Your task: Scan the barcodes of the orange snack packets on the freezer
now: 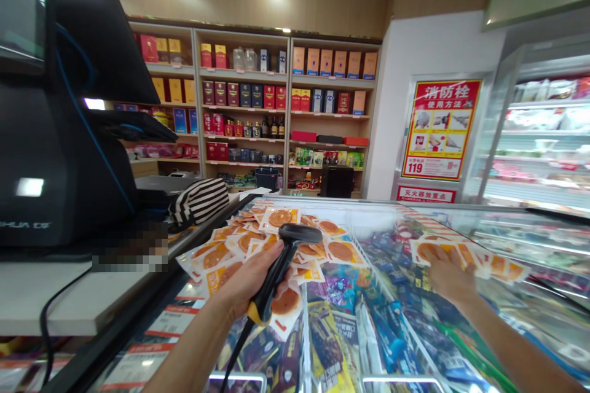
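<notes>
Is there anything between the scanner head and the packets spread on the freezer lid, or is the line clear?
Nothing visible blocks it. The left hand holds the barcode scanner directly over the orange snack packets on the glass freezer lid. The right hand rests on a separate batch of packets, off to the side.

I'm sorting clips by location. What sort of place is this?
Most likely a small grocery shop's checkout: the left hand holds a barcode scanner, beside a till terminal, a glass-topped freezer, and shelves of boxed goods.
</notes>
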